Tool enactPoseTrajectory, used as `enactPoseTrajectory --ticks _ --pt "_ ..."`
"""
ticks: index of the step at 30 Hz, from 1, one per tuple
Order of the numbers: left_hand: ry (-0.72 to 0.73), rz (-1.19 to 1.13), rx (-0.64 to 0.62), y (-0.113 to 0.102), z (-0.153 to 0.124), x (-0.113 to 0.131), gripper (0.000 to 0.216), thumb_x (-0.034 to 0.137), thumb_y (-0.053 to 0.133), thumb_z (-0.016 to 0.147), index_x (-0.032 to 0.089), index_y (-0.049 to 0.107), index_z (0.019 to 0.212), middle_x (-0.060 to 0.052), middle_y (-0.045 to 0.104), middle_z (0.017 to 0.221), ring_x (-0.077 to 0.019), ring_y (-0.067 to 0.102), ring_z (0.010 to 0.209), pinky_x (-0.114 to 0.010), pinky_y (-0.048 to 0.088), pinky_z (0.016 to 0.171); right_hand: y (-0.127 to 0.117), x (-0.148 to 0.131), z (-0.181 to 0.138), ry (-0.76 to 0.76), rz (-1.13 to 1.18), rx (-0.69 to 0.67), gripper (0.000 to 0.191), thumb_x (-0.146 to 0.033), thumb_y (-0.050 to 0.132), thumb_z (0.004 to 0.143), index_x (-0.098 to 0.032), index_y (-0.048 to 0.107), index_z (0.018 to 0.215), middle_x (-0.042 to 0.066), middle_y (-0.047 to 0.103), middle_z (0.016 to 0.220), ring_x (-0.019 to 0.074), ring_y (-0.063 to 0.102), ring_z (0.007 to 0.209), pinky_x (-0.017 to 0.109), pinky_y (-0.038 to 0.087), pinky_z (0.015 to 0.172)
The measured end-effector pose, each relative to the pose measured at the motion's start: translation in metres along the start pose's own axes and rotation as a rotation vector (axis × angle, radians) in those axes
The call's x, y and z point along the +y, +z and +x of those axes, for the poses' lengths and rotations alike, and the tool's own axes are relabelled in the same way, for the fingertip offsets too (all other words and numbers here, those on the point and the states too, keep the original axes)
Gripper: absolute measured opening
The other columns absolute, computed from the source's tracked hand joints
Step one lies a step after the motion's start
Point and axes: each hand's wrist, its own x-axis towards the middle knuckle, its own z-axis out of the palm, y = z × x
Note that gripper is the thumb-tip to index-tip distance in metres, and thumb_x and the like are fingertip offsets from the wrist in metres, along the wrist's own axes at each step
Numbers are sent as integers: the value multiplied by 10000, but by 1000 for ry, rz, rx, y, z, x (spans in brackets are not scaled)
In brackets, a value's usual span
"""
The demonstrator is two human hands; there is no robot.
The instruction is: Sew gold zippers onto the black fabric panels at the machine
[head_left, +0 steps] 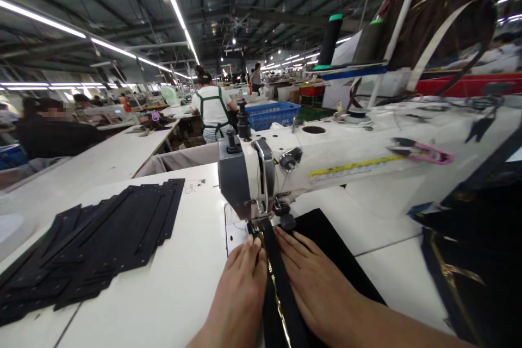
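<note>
A black zipper with gold teeth runs lengthwise under the needle area of a white sewing machine. My left hand is on the zipper's left side, its fingers bent and pinched together at the tape close to the presser foot. On the other side, my right hand lies flat with fingers stretched out, pressing on a black fabric panel beside the zipper. The needle tip is too small to make out. Part of the panel is hidden beneath my right hand and forearm.
Black cut pieces lie in an overlapping pile on the left of the white table. Pink-handled thread snips rest on the machine arm. Black fabric with gold zipper is at right. A blue crate and a person are beyond.
</note>
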Motion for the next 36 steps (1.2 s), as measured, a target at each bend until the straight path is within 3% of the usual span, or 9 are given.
enactPoseTrajectory --ticks 10,16,24,36 --pt "45 25 98 1 -1 -5 335 106 330 856 56 536 1116 -202 553 1173 -278 519 1098 -393 489 862 -4 5 4 -117 -23 51 560 -104 408 758 -103 376 1317 141 397 1340 255 345 1249 443 359 985" --pt "35 17 18 -4 1 -3 333 100 347 853 56 535 1125 -197 540 1195 -273 500 1124 -390 471 892 -2 3 3 -85 4 95 537 -87 391 767 -124 399 1303 126 403 1341 235 349 1248 427 341 1000" --pt "44 -13 29 -6 5 -3 328 54 341 835 62 547 1091 -196 562 1151 -270 524 1082 -410 479 865 -5 1 1 16 63 -30 481 -132 396 811 -122 410 1292 118 340 1385 229 256 1293 430 256 1045" --pt "-36 -158 -49 -21 14 1 255 49 389 835 106 530 1040 -155 562 1069 -235 515 1049 -418 449 895 2 0 3 2 12 33 450 -146 410 830 -120 437 1278 144 389 1349 242 308 1269 439 289 1018"
